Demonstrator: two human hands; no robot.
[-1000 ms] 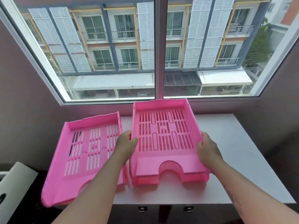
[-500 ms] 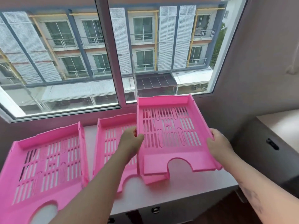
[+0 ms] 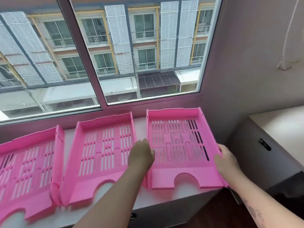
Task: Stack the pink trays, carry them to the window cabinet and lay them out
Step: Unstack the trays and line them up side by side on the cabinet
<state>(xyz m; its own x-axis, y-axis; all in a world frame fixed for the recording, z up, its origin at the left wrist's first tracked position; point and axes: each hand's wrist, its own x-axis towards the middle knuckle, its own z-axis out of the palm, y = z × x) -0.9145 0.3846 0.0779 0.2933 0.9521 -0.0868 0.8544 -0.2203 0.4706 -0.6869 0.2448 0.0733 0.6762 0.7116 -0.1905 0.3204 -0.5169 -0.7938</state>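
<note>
I see three pink slotted plastic trays laid side by side on the white tabletop (image 3: pixel 141 201) of the window cabinet, filling the lower half of the frame under the window (image 3: pixel 102 63). Each is a shallow rectangle with low walls, rows of narrow slits in its floor and a half-round notch in its near edge. The left pink tray (image 3: pixel 28 168) runs off the lower left corner, the middle pink tray (image 3: pixel 102 155) lies just beside it, their walls touching, and the right pink tray (image 3: pixel 177 145) sits right of centre, its right side overhanging the tabletop's edge so dark slits show there. My left hand (image 3: pixel 141 157) is curled over the right tray's left wall, fingers bent round it, and my right hand (image 3: pixel 227 160) grips its right wall, thumb on top. A second cabinet with a dark latch (image 3: pixel 264 144) stands at the right edge.
</note>
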